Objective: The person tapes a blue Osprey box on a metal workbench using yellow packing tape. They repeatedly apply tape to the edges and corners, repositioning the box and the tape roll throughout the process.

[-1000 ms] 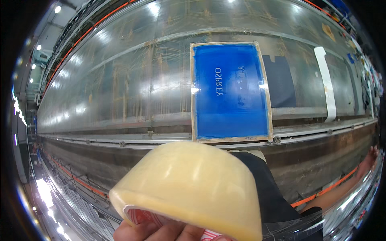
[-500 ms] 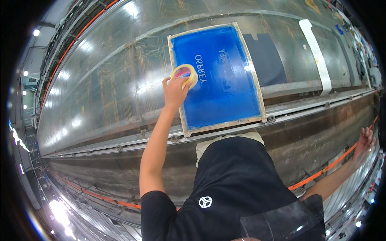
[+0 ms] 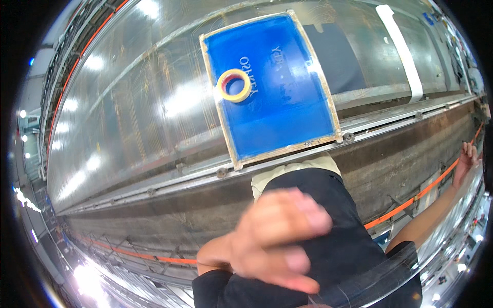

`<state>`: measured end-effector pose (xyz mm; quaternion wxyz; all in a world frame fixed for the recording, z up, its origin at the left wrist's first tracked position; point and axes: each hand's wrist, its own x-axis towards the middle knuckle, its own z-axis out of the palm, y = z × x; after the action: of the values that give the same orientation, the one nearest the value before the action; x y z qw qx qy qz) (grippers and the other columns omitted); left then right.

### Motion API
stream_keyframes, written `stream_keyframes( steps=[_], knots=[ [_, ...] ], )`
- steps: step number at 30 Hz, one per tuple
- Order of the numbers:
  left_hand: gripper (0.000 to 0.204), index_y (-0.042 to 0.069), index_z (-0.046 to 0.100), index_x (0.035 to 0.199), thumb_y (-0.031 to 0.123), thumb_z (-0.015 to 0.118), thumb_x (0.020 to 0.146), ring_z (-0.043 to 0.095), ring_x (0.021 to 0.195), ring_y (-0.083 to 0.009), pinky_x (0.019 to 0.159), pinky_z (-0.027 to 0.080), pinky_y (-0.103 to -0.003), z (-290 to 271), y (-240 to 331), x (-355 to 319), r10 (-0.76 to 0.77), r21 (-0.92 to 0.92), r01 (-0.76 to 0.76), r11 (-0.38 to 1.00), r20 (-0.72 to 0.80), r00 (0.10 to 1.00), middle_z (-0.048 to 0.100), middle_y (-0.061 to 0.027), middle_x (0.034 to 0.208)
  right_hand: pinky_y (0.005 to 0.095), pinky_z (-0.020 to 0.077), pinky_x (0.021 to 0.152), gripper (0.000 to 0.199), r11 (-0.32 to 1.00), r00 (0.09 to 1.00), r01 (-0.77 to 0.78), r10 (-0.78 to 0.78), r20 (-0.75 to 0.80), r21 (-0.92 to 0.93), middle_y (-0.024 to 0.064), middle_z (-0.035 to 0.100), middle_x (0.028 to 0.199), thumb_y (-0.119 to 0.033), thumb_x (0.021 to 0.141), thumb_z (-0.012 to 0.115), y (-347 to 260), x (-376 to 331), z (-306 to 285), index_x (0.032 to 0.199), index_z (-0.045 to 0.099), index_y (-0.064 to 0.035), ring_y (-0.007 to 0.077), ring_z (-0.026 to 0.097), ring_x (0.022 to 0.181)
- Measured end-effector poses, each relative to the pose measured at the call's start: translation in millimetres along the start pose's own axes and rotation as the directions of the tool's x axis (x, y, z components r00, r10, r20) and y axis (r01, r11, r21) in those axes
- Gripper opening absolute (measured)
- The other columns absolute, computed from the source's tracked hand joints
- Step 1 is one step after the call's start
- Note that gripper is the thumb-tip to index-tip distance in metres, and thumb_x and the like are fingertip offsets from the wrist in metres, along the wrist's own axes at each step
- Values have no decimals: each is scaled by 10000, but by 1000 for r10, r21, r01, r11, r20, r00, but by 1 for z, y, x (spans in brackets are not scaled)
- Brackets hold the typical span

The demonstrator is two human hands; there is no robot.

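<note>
A pale yellow roll of tape [image 3: 221, 88] lies flat on the left part of a blue mesh screen [image 3: 282, 113] in a wooden frame, partly covering the pale lettering there. My left hand [image 3: 277, 233] is up close in front of my black shirt, blurred by motion. Its thumb and fingers are apart and nothing shows between them. Out at the far right, my right hand [image 3: 465, 161] is raised, its fingers loosely bent and seemingly holding nothing. A clear sheet or visor edge partly overlaps that arm.
The frame rests on a long shiny metal table [image 3: 138, 102] with a metal rail [image 3: 190, 179] along its near edge. A dark grey sheet [image 3: 334, 59] lies right of the frame, and a white strip [image 3: 403, 56] farther right. Orange rails [image 3: 395, 218] run behind me.
My left hand has let go of the tape roll, leaving it on the screen, and has drawn back toward my body. My right hand stays out at the right.
</note>
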<state>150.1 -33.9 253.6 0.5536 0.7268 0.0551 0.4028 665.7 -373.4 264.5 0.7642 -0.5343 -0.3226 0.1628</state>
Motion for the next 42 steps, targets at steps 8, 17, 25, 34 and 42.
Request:
stream_keyframes(
  steps=[8, 17, 25, 34, 42],
  knots=[
    [478, 181, 549, 1078, 179, 875, 729, 650, 972, -250, 814, 492, -373, 11, 37, -6, -29, -25, 25, 999, -223, 974, 689, 1, 1001, 389, 359, 1045, 337, 990, 997, -70, 66, 32, 122, -2, 490, 855, -242, 846, 757, 42, 53, -13, 1104, 614, -78, 175, 465, 897],
    [493, 164, 586, 1112, 183, 878, 716, 670, 961, -255, 786, 486, -346, 20, 41, 0, 14, 53, -3, 999, -199, 980, 720, -73, 1004, 371, 365, 993, 241, 970, 995, -92, 78, 69, 225, -47, 554, 809, -235, 798, 804, 51, 77, -1, 938, 637, -131, 154, 486, 894],
    [211, 183, 669, 983, 252, 785, 820, 613, 795, -138, 708, 434, -263, 26, 41, 5, 100, 81, -71, 994, -441, 892, 677, 52, 859, 378, 357, 1073, 151, 965, 980, -141, 104, 171, 219, 12, 586, 889, -136, 827, 754, 46, 68, -21, 937, 651, -126, 171, 531, 920],
    [202, 16, 647, 987, 185, 714, 899, 521, 906, -87, 853, 403, -246, -78, -131, -132, -815, -301, 809, 505, -474, 332, 633, 1, 1044, 365, 328, 1108, 297, 661, 746, -618, 664, -53, -425, 131, 630, 1286, -225, 888, 718, 236, -71, 156, 1105, 700, -24, 208, 544, 1233],
    [254, 34, 714, 922, 245, 798, 808, 582, 1085, -187, 1032, 373, -342, -87, -205, -194, -713, 19, 913, 407, -619, 330, 685, -61, 1026, 367, 319, 1065, 243, 557, 729, -659, 636, -251, -505, 110, 583, 1316, -263, 758, 842, 324, -144, 177, 861, 739, -69, 200, 512, 1227]
  ],
)
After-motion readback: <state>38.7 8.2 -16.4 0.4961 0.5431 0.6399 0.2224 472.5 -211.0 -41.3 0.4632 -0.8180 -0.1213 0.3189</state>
